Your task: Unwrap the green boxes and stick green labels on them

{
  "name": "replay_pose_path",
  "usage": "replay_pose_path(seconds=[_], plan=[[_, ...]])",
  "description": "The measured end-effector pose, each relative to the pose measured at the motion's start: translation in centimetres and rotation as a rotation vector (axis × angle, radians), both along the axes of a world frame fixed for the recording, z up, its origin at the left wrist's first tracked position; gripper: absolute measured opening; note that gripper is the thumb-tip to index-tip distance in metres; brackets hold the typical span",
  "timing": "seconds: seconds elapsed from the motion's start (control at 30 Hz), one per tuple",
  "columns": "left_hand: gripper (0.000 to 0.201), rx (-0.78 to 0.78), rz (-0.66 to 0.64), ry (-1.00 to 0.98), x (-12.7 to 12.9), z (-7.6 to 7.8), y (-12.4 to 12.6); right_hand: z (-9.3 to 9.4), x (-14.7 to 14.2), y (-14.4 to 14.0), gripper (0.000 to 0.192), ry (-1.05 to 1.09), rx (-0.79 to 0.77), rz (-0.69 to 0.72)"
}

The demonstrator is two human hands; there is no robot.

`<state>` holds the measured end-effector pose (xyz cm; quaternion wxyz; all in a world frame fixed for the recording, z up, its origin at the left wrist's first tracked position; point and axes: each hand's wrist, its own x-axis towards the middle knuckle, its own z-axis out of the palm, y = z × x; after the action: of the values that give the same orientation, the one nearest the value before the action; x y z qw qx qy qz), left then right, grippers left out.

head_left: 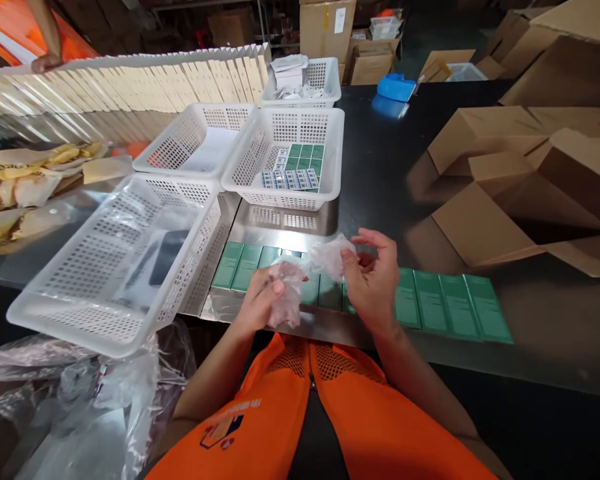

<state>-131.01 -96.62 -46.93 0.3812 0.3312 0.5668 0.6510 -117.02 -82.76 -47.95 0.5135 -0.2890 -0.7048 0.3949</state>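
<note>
My left hand [261, 297] is closed on a crumpled piece of clear plastic film [287, 293]. Between the thumb and fingers of my right hand [373, 277] is another crumpled part of thin plastic film [329, 257]; whether the two parts are joined I cannot tell. Both hands are just above a row of green boxes [447, 303] lying side by side along the near edge of the metal table. My hands and the film hide the middle boxes in part.
White perforated baskets stand at the left: a large one [105, 247] with a dark flat item, and one [285, 120] with green boxes and label sheets. Open cardboard boxes [535, 187] lie at the right. A blue scoop-like object [396, 87] is farther back. Plastic waste [95, 400] fills a bag below left. Another person's hand [47, 63] rests on stacked cartons.
</note>
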Motion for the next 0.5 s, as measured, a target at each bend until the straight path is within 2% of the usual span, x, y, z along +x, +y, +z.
replay_pose_path(seconds=[0.07,0.13,0.23,0.3,0.4,0.5], plan=[[0.058,-0.130,-0.045,0.116,0.5,0.5,0.7,0.3,-0.2,-0.7,0.018,-0.069,0.187,-0.012],[0.043,-0.235,0.047,0.259,0.9,0.8,1.4,0.5,-0.2,-1.0,0.007,-0.118,0.334,0.001],[0.033,-0.268,0.180,0.343,0.8,1.0,1.9,0.7,0.1,-0.8,0.008,-0.110,0.406,-0.064],[0.030,-0.259,0.220,0.351,0.7,1.0,1.8,1.0,0.4,-0.6,0.007,-0.086,0.451,-0.120],[0.027,-0.234,0.198,0.381,0.7,1.2,1.6,1.6,0.6,-0.4,0.023,-0.199,0.569,-0.034],[0.030,-0.299,0.217,0.423,0.9,1.3,1.8,1.7,0.4,-0.9,0.014,-0.256,0.618,0.069]])
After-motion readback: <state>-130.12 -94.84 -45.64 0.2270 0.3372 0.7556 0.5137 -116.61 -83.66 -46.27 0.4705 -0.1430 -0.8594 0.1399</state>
